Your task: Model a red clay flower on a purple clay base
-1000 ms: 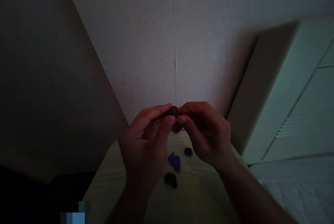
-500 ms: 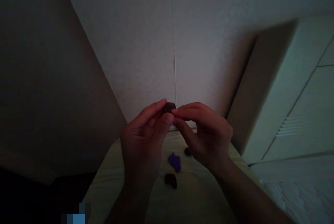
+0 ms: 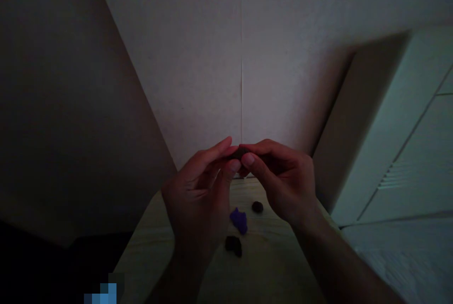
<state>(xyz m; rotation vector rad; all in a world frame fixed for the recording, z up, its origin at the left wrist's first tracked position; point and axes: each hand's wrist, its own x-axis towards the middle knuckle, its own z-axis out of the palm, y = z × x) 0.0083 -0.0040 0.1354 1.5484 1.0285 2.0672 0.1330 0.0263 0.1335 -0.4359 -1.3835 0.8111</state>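
A small dark brown lump of modelling clay (image 3: 239, 153) is pinched between the fingertips of both hands, raised above the far edge of the wooden table (image 3: 276, 266). My left hand (image 3: 201, 195) grips it from the left with thumb and fingers, which cover part of it. From the right, my right hand (image 3: 288, 179) closes thumb and fingertips on the same lump. Below the hands lie a purple clay piece (image 3: 239, 221) of ragged outline, a small dark round ball (image 3: 257, 207), and an irregular dark clay lump (image 3: 233, 246) nearest to me.
A pale wall (image 3: 198, 82) rises right behind the table, and a darker wall surface (image 3: 88, 105) stands at the left. At the right is a white cabinet (image 3: 399, 129) with a slatted vent. Pale fabric (image 3: 399, 257) lies at the lower right. The light is dim.
My right thumb has shifted up onto the near side of the lump, and the lump shows less between the fingers. The dark ball is now fully visible. The view has shifted slightly.
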